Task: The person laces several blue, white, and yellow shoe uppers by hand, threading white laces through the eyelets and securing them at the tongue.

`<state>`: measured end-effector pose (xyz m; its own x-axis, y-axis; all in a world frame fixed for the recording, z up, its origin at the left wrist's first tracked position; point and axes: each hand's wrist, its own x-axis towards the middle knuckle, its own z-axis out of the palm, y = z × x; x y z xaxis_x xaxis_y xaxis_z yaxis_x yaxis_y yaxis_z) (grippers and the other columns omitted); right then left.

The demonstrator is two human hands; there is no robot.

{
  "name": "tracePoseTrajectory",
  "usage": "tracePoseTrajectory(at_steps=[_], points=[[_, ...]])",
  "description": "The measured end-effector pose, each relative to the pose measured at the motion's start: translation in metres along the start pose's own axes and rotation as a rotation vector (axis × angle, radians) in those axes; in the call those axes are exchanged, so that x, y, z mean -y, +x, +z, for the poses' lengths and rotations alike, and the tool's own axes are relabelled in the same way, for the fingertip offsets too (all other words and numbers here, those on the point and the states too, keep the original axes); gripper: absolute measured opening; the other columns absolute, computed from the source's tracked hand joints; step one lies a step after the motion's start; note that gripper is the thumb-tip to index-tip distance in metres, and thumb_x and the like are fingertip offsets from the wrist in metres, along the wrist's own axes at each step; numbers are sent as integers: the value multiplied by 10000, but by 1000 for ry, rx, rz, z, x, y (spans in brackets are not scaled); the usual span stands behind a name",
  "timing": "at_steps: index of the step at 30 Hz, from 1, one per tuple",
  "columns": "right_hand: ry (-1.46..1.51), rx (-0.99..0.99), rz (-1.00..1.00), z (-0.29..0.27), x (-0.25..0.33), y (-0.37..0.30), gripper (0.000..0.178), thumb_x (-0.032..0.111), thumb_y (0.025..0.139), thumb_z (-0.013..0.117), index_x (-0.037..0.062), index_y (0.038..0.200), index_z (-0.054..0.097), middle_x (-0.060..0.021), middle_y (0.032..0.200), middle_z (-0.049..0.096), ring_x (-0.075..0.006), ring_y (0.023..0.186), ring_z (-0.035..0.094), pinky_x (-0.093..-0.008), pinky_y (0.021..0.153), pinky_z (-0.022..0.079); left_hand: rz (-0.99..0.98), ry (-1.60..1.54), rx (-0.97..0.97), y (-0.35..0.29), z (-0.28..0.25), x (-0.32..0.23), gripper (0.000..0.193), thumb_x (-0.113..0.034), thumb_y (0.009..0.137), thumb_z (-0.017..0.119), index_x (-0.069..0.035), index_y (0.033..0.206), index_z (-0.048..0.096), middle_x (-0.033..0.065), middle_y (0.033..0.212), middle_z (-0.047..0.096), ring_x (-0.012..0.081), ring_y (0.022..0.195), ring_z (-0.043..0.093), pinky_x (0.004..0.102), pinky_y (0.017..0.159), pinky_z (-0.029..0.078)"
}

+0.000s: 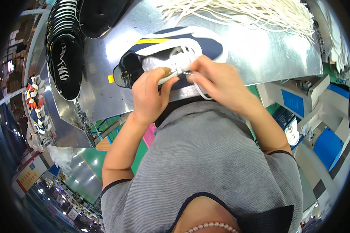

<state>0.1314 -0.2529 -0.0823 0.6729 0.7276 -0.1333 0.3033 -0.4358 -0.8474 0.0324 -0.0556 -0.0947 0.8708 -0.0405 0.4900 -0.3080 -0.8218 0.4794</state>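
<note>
A navy and white sneaker (212, 43) with a yellow stripe lies on the metal table in front of me, its toe to the right and its dark heel to the left. White shoelace (181, 59) runs through its upper, and a loose length hangs down by the near side. My left hand (149, 87) is closed at the lacing, thumb and fingers pinched by the lace. Opposite it, my right hand (217, 79) pinches the lace near a thin, shiny bit that I cannot make out. The fingers partly cover the eyelets.
A heap of white laces (245, 13) lies at the table's far right. Black insoles or shoe parts (66, 70) are stacked at the left, with another dark piece (99, 17) beside them. The metal table (276, 58) ends close to my body. Boxes with blue panels (293, 101) stand lower right.
</note>
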Motion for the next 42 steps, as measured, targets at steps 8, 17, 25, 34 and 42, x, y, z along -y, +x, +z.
tracePoseTrajectory(at_steps=[8,17,25,34,42], points=[[-149,89,-320,-7,24,40,208,185,874,635,102,1061,670,-116,846,702,-323,794,685,-426,706,525,163,8,45,-4,-8,-1,371,34,752,795,-40,1002,531,101,814,659,278,648,606,364,583,471],[351,38,-250,4,2,43,275,132,854,711,70,1122,705,-106,914,731,-235,862,707,-329,797,542,141,-91,86,-5,-8,0,407,28,766,788,-45,1039,494,104,847,658,281,656,611,358,573,467],[526,-12,-100,-3,11,58,167,88,887,691,9,1032,708,-42,915,703,-87,864,631,-251,818,507,-327,-295,109,3,-18,-16,796,-139,790,828,17,1394,335,132,833,663,294,754,678,361,701,544],[539,4,-46,13,9,59,148,114,918,670,-1,1011,667,-21,937,634,-75,860,569,-232,772,468,-643,-183,-56,13,2,-6,387,-79,867,751,20,1188,559,99,1024,692,117,836,666,259,741,536],[77,-137,-169,0,18,23,127,149,948,609,38,967,552,-118,751,665,-305,657,654,-369,600,495,-631,-122,-126,11,5,-11,355,-22,833,764,17,1138,587,108,1094,688,134,905,675,263,803,537]])
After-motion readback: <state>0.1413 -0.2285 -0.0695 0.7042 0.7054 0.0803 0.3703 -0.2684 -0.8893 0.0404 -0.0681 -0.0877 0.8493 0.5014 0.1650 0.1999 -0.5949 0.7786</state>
